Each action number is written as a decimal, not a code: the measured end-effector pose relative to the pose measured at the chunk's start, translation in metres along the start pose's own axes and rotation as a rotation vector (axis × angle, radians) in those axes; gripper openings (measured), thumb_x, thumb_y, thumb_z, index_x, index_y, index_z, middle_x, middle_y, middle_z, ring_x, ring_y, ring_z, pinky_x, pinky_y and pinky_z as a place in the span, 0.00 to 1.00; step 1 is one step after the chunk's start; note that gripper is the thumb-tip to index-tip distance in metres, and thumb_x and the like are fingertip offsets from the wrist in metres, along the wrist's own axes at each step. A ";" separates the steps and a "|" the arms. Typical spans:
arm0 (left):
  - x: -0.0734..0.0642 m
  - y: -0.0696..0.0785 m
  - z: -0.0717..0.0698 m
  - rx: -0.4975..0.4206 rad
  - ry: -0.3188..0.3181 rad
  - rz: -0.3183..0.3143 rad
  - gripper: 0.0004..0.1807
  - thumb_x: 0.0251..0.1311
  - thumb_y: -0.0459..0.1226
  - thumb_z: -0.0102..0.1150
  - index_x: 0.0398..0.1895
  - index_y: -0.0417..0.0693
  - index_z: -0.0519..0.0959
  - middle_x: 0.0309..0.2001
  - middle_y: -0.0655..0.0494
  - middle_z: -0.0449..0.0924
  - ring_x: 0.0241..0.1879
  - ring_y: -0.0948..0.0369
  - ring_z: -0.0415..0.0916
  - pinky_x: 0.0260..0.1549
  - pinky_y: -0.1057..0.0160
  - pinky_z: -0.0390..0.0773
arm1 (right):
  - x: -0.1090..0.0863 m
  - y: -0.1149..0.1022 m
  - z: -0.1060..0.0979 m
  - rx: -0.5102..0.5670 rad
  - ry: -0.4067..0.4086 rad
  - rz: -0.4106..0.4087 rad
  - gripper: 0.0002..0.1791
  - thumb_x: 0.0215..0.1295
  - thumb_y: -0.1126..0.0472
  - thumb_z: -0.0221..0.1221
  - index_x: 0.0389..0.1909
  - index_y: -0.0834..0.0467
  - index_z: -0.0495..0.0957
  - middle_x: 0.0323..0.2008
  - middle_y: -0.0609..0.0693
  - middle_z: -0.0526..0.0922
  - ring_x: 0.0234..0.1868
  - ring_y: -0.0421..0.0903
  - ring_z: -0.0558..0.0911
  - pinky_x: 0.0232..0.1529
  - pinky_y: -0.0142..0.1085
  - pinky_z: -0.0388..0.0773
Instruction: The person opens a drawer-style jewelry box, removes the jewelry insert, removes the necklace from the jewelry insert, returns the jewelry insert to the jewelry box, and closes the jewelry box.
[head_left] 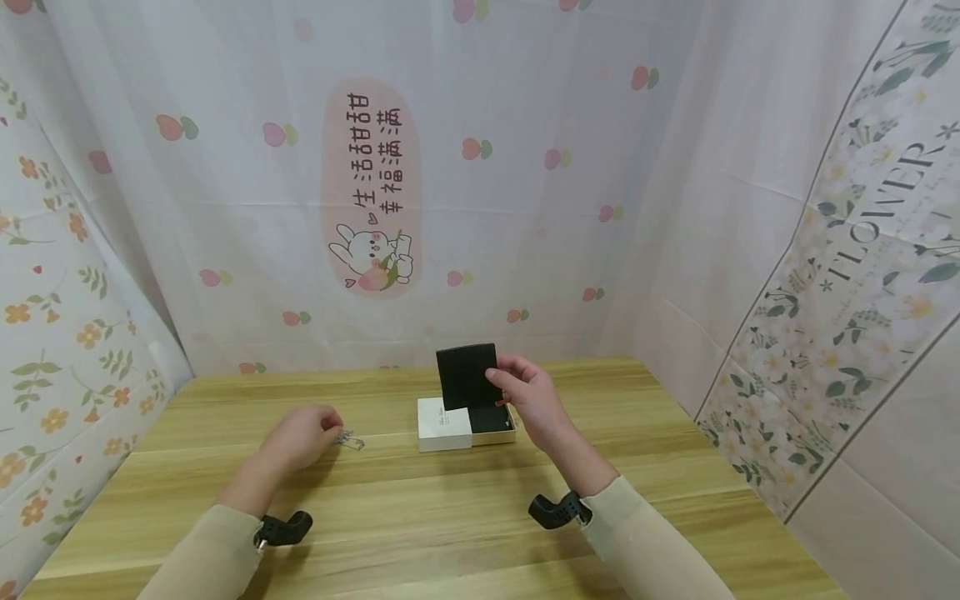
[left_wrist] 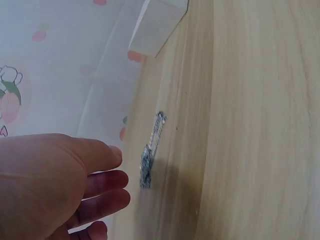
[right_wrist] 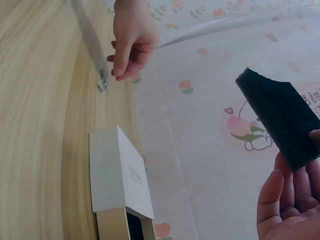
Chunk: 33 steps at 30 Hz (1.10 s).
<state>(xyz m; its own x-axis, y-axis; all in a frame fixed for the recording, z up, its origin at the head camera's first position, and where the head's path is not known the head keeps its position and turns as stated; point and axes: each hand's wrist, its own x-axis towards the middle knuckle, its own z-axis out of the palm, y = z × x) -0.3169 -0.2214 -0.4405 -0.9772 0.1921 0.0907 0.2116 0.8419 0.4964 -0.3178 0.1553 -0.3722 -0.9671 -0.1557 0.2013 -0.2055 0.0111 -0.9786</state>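
Note:
My right hand point(head_left: 527, 396) pinches a thin black square pad point(head_left: 467, 375), which looks like foam, at its right edge between thumb and fingers. The pad is raised above a small white box point(head_left: 444, 429). The box stands partly pulled out of its white cover, with a black lining point(head_left: 489, 418) showing in the exposed right part. On the left, my left hand point(head_left: 302, 435) hovers beside a small heap of silver chain jewellery point(left_wrist: 150, 155) lying on the table. The fingers of that hand are loosely bent, a gap apart from the chain in the left wrist view.
A wooden table point(head_left: 375, 517) carries the box and the chain. Printed curtains point(head_left: 480, 208) hang at its back and sides. Black wrist mounts point(head_left: 555, 510) sit on both forearms at the sleeve cuffs.

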 end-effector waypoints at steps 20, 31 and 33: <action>0.017 0.055 0.033 -0.065 0.041 0.194 0.16 0.77 0.36 0.65 0.63 0.39 0.85 0.62 0.40 0.85 0.60 0.41 0.85 0.60 0.40 0.87 | 0.005 0.003 -0.004 -0.025 0.063 0.002 0.13 0.80 0.59 0.63 0.56 0.64 0.82 0.45 0.45 0.83 0.45 0.46 0.77 0.49 0.36 0.86; 0.020 0.079 0.064 -0.008 0.051 0.319 0.27 0.74 0.37 0.70 0.72 0.37 0.79 0.74 0.34 0.76 0.73 0.35 0.75 0.74 0.35 0.76 | 0.008 0.009 -0.009 -0.008 0.070 0.009 0.11 0.80 0.60 0.64 0.53 0.62 0.82 0.44 0.45 0.83 0.44 0.46 0.77 0.47 0.36 0.87; 0.021 0.081 0.069 0.000 0.045 0.315 0.28 0.73 0.38 0.70 0.73 0.38 0.79 0.76 0.35 0.74 0.75 0.36 0.73 0.75 0.36 0.74 | 0.009 0.010 -0.010 -0.005 0.072 0.013 0.10 0.80 0.60 0.64 0.53 0.62 0.82 0.44 0.45 0.83 0.44 0.46 0.77 0.46 0.36 0.87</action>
<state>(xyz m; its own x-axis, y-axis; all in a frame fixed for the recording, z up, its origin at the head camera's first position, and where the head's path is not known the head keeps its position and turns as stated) -0.3190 -0.1147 -0.4579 -0.8636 0.4210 0.2775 0.5037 0.7448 0.4375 -0.3297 0.1641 -0.3793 -0.9780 -0.0840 0.1908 -0.1929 0.0172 -0.9811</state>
